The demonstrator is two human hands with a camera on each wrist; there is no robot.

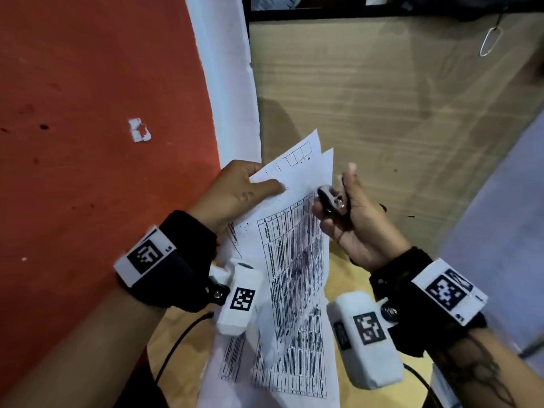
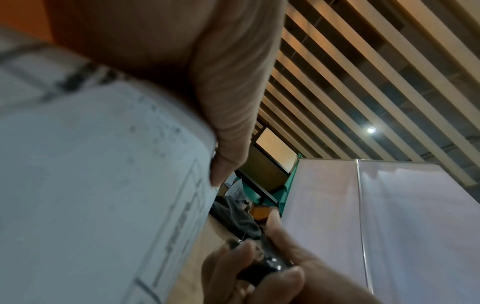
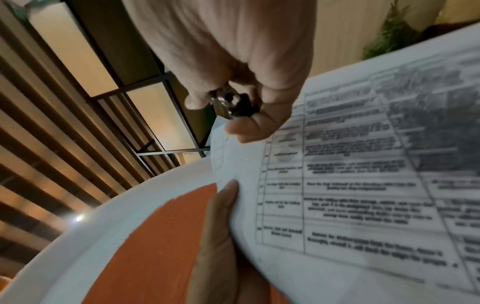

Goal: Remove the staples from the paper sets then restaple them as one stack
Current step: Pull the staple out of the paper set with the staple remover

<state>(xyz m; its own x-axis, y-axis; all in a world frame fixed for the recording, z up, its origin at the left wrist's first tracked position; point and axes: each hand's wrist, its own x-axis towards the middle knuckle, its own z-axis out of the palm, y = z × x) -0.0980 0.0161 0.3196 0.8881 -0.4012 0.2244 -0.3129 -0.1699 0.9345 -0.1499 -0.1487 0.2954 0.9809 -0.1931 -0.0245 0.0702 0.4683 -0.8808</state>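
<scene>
My left hand (image 1: 250, 187) pinches the upper left corner of a set of printed paper sheets (image 1: 294, 254), thumb on top, and holds it lifted and tilted above the desk. The sheets carry dense tables and fan apart at the top edge. My right hand (image 1: 338, 201) grips a small black and metal staple remover (image 1: 331, 200) just right of the paper's top edge, touching or nearly touching it. In the right wrist view the staple remover (image 3: 233, 105) sits between thumb and fingers beside the sheets (image 3: 363, 185). In the left wrist view the paper (image 2: 103, 174) fills the left side.
A wooden desk top (image 1: 382, 98) lies beyond the hands, with a wire paper clip (image 1: 490, 41) at its far right. An orange wall (image 1: 88, 113) with a white border stands on the left. More printed sheets (image 1: 300, 378) lie under the wrists.
</scene>
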